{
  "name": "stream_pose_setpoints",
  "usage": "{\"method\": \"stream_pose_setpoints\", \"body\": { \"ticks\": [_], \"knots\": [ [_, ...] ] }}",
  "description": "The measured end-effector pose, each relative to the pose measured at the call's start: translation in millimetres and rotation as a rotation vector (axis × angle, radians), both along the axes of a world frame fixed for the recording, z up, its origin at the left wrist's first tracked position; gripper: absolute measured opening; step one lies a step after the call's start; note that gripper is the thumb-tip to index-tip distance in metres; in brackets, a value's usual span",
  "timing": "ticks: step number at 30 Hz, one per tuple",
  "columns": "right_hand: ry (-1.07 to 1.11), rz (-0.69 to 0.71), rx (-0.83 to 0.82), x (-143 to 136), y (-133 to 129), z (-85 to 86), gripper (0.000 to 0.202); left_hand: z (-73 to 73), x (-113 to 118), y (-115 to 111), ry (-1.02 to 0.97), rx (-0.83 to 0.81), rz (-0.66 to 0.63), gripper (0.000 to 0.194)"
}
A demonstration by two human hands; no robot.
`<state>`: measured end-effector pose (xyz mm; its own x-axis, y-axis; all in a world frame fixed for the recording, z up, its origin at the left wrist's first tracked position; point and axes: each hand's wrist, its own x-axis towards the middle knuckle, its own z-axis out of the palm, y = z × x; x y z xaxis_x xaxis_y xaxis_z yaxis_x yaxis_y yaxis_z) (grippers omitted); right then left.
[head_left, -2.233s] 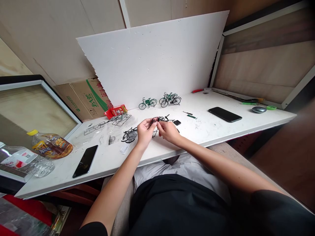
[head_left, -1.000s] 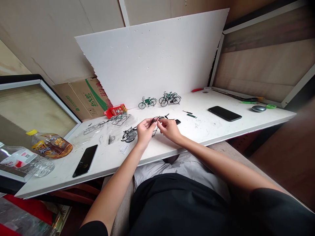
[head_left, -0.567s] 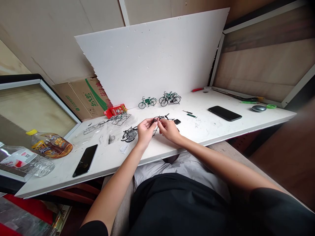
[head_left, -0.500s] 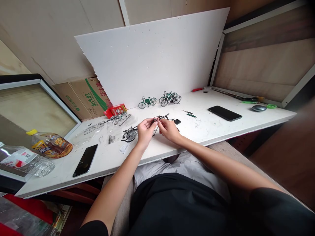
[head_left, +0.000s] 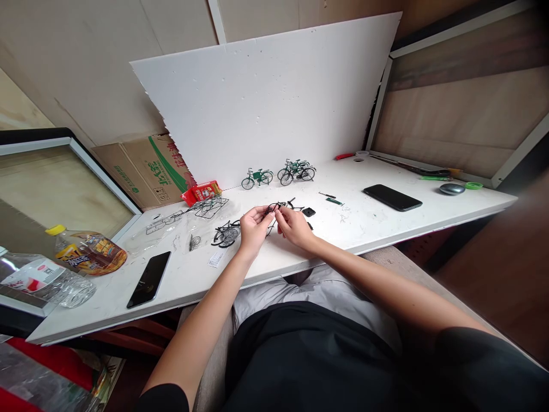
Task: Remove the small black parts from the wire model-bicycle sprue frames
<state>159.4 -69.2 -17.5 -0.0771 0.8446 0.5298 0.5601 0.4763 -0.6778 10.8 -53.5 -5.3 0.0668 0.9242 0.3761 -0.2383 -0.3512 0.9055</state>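
Note:
My left hand (head_left: 254,229) and my right hand (head_left: 295,228) meet above the table, fingertips pinched on a thin black model bicycle part (head_left: 282,203). Fingers cover much of that part, so its full shape is hidden. Left of my left hand lie black model bicycle wheels and frame pieces (head_left: 226,233). A loose spoked wheel (head_left: 194,242) rests on clear plastic farther left. Just right of my right hand is a small black square piece (head_left: 308,212). Behind stand a green model bicycle (head_left: 257,178) and a close pair of green-and-black model bicycles (head_left: 297,171).
Phones lie at left (head_left: 149,279) and right (head_left: 392,197) on the white table (head_left: 364,229). Bottles (head_left: 88,252) lie at the left edge. A red packet (head_left: 201,193), black sprue frames (head_left: 210,206), a green tool (head_left: 334,201) and a mouse (head_left: 452,189) are around.

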Motion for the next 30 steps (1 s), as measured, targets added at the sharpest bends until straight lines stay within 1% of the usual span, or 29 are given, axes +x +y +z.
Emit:
{"method": "stream_pose_setpoints", "body": {
  "ticks": [12,30],
  "knots": [
    [-0.020,-0.031,-0.008,1.3,2.9,-0.8,0.030,0.0,1.2,-1.2,0.006,-0.022,-0.009,0.038],
    [0.013,-0.006,0.000,0.7,6.6,-6.6,0.028,-3.2,1.7,-0.3,-0.018,-0.029,-0.014,0.035]
  ]
}}
